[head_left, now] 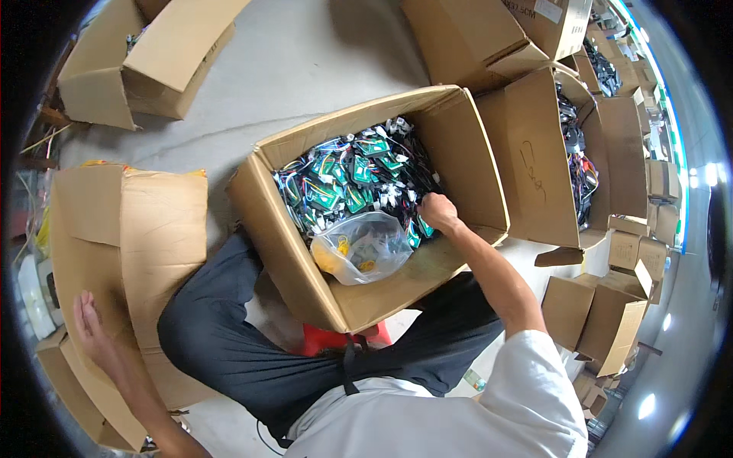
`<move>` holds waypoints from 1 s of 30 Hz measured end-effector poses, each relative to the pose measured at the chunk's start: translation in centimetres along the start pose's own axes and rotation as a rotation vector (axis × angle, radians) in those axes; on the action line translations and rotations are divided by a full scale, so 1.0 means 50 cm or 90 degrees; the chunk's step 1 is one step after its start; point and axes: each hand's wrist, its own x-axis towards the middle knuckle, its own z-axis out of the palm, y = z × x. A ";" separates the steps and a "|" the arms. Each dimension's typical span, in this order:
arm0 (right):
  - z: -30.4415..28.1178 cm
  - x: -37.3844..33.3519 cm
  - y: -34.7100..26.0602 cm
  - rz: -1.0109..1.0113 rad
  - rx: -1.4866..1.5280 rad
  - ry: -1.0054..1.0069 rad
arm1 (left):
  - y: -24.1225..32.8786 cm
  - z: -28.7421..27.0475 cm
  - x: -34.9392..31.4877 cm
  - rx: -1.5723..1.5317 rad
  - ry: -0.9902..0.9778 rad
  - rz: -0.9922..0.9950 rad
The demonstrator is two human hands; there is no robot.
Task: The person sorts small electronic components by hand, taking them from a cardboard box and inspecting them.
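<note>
A large open cardboard box [305, 284] stands between my legs, holding a heap of green circuit boards [327, 197] with attached wires and white plugs. In its near part lies a clear plastic bag [385, 263] with small yellow items inside. My right hand [439, 212] reaches over the box's right side, fingers curled down at the edge of the heap by some black cables [416, 164]. What its fingertips grip is hidden. Off to the left, my left hand [90, 324] has its fingers stretched out, over or beside another open carton [164, 244]; contact cannot be told.
At right, a tall open carton [527, 164] holds black parts and cables. Behind it more cartons [473, 38] stand together, and smaller boxes [595, 313] line the right side. Another open carton [179, 49] sits at the far left. Below me shows something red [317, 340].
</note>
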 end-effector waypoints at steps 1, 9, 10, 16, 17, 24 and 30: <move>0.018 0.023 -0.028 0.036 0.003 -0.009 | 0.097 0.014 -0.052 0.081 -0.016 0.114; 0.126 0.059 -0.053 0.031 0.033 0.053 | 0.297 0.261 -0.327 0.484 -0.231 0.587; 0.118 0.064 -0.037 0.003 0.072 0.010 | 0.296 0.270 -0.330 0.415 -0.207 0.512; 0.134 0.096 -0.007 -0.014 0.052 0.072 | 0.324 0.312 -0.348 0.339 -0.220 0.443; 0.137 0.102 -0.002 0.027 0.088 0.122 | 0.329 0.318 -0.354 0.338 -0.231 0.446; 0.151 0.062 -0.087 -0.063 0.010 0.082 | 0.305 0.297 -0.365 0.329 -0.188 0.441; 0.162 0.074 -0.037 0.017 0.114 0.034 | 0.302 0.308 -0.359 0.309 -0.204 0.505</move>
